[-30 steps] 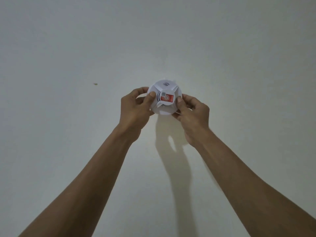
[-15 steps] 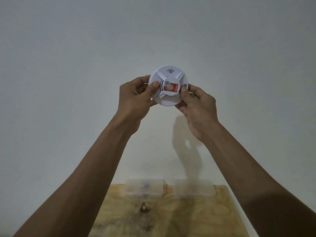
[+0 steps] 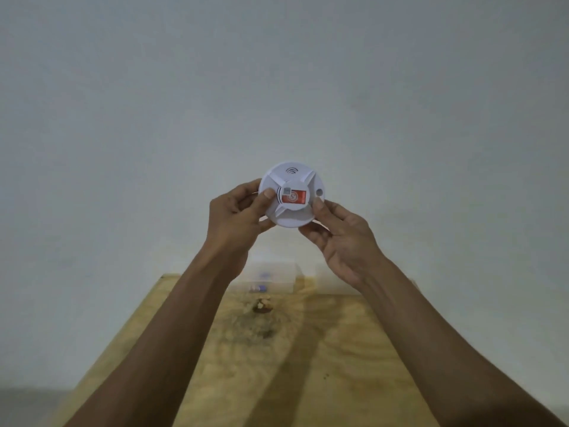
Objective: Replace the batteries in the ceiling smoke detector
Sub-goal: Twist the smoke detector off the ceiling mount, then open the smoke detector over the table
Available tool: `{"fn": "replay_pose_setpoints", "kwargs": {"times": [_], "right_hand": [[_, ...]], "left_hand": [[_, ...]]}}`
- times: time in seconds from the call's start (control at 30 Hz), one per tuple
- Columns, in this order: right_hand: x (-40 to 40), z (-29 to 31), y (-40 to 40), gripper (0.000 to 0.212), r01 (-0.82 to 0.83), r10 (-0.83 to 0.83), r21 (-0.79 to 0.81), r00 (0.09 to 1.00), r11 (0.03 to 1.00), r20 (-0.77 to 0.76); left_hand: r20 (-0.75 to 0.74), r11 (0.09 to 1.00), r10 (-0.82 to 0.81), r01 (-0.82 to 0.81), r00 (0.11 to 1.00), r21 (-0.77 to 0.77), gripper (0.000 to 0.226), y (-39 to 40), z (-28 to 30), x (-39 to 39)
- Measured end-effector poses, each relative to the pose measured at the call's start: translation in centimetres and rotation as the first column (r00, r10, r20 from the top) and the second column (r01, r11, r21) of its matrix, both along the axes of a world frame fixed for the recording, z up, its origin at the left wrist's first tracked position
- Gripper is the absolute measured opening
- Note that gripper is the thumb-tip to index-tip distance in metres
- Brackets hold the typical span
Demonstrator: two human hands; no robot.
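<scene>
A round white smoke detector (image 3: pixel 292 211) is held up in front of a plain wall, well above the table. Its face shows a wifi mark at the top and a red and white sticker in the middle. My left hand (image 3: pixel 237 217) grips its left rim, thumb on the face. My right hand (image 3: pixel 341 238) grips its lower right rim, thumb near a small round hole. The detector's back is hidden.
A wooden table (image 3: pixel 338 349) lies below my arms. At its far edge against the wall stand two blurred clear plastic boxes (image 3: pixel 271 277), the left one with small dark and blue items inside. A dark knot marks the wood near them.
The view has tilted down from the ceiling, so the table and boxes have come into sight. The detector has come down with both hands still holding it.
</scene>
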State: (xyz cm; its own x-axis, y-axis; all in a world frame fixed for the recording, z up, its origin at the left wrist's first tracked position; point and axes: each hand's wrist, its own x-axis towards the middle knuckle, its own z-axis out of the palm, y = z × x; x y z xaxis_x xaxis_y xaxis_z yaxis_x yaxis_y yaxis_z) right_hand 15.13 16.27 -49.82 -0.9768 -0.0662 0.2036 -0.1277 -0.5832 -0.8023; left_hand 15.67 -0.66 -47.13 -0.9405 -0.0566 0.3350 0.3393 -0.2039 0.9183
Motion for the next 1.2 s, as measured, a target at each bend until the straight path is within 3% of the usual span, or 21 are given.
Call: {"fn": "replay_pose_setpoints", "kwargs": {"times": [0.1, 0.2, 0.27, 0.33, 0.4, 0.53, 0.63, 0.73, 0.83, 0.93, 1.07, 1.2], "right_hand": [[2.2, -1.6, -0.2, 0.041, 0.026, -0.027, 0.012, 0.999, 1.0, 0.019], [3.7, -2.1, -0.1, 0.032, 0.191, -0.175, 0.216, 0.98, 0.957, -0.092], [4.6, -2.4, 0.0, 0.021, 0.329, -0.243, 0.398, 0.937, 0.856, -0.252], [5.3, -2.9, -0.1, 0.019, 0.465, -0.261, 0.548, 0.874, 0.696, -0.409], [6.1, -3.7, -0.3, 0.02, 0.545, -0.235, 0.583, 0.819, 0.602, -0.523], [7.0, -5.3, -0.3, 0.026, 0.618, -0.206, 0.585, 0.759, 0.525, -0.617], [6.9, -5.8, 0.2, 0.044, 0.507, -0.188, 0.62, 0.841, 0.598, -0.507], [6.3, -6.8, 1.1, 0.087, 0.181, -0.091, 0.68, 0.982, 0.711, -0.166], [5.6, -9.0, 1.5, 0.093, -0.044, 0.023, 0.61, 0.999, 0.791, 0.041], [4.7, -11.8, 1.5, 0.096, -0.093, 0.047, 0.613, 0.995, 0.784, 0.091], [3.9, -15.6, 1.1, 0.09, -0.076, 0.012, 0.712, 0.995, 0.698, 0.094], [3.7, -19.3, 1.1, 0.088, -0.029, -0.038, 0.757, 0.997, 0.653, 0.071]], "left_hand": [[0.066, 0.999, -0.042, 0.04, 0.997, 0.032, 0.024, -0.6, -1.5, 2.4], [0.133, 0.992, -0.005, 0.021, 0.991, -0.123, 0.03, -1.3, -1.8, 3.9], [0.146, 0.962, -0.013, 0.052, 0.989, -0.267, 0.043, -2.0, -2.1, 4.3], [0.153, 0.934, -0.03, 0.082, 0.988, -0.347, 0.055, -2.3, -2.5, 4.8], [0.158, 0.925, -0.018, 0.077, 0.987, -0.373, 0.057, -2.4, -3.2, 5.2], [0.15, 0.941, -0.053, 0.1, 0.987, -0.323, 0.054, -2.2, -5.2, 5.3], [0.129, 0.957, -0.054, 0.088, 0.99, -0.276, 0.055, -2.0, -7.1, 4.8], [0.136, 0.971, -0.086, 0.114, 0.987, -0.209, 0.053, -1.6, -9.4, 4.4], [0.163, 0.969, -0.144, 0.173, 0.976, -0.179, 0.059, -1.7, -12.0, 3.8], [0.21, 0.94, -0.194, 0.243, 0.958, -0.241, 0.07, -2.7, -14.6, 2.8], [0.23, 0.857, -0.25, 0.325, 0.941, -0.4, 0.061, -4.0, -17.7, 1.4], [0.236, 0.766, -0.297, 0.378, 0.925, -0.52, 0.067, -3.8, -19.7, 0.5]]}}
